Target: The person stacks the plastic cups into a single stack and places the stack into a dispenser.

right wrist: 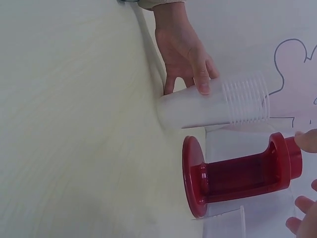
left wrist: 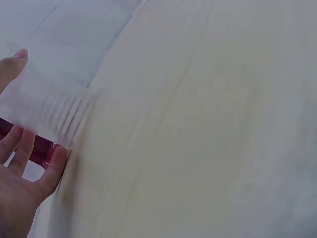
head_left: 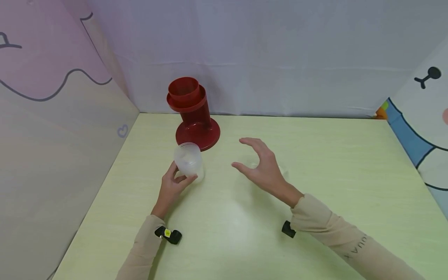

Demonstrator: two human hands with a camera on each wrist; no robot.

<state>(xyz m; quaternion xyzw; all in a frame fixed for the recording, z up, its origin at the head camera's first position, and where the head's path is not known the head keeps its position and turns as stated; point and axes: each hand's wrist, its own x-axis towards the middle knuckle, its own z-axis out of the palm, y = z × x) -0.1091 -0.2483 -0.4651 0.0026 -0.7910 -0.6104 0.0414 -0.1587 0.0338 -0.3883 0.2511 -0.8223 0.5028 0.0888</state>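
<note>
A stack of clear plastic cups (head_left: pixel 188 157) stands upright at the left of the table, with several rims nested at its top. My left hand (head_left: pixel 172 190) grips the stack low on its side, fingers and thumb spread around it. In the right wrist view the ridged rims of the cup stack (right wrist: pixel 198 106) show beside the red holder. My right hand (head_left: pixel 264 167) is held over the table with thumb and fingers apart in a wide curve and nothing between them. Partly behind it in the head view is a clear cup (right wrist: pixel 225 225), faint against the table.
A red cup holder (head_left: pixel 197 116) with a round base and a ringed top stands at the back left, just behind the cup stack. A pale cloth wall (head_left: pixel 262 77) rises along the table's back edge, and printed panels (head_left: pixel 63 136) flank the sides.
</note>
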